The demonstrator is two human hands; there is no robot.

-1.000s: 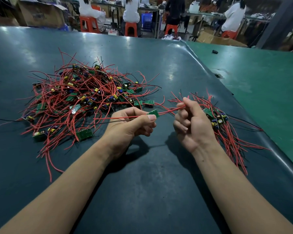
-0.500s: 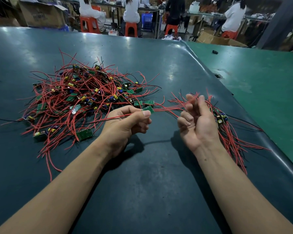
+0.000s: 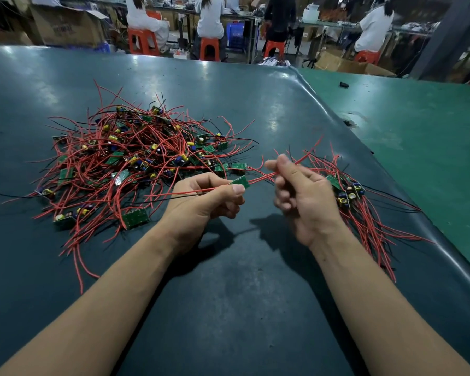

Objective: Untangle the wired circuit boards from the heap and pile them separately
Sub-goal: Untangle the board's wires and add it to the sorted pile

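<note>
dark table (image 3: 228,308) | green bench (image 3: 418,147) | red stools (image 3: 143,40) | cardboard boxes (image 3: 65,25)

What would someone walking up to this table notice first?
Most likely the big tangled heap of red wires and green circuit boards spread over the left of the dark table. Next, in the middle, the left hand pinches one small green board while the right hand holds its red wires. A smaller sorted pile lies just beyond the right hand, near the table's right edge.
</note>
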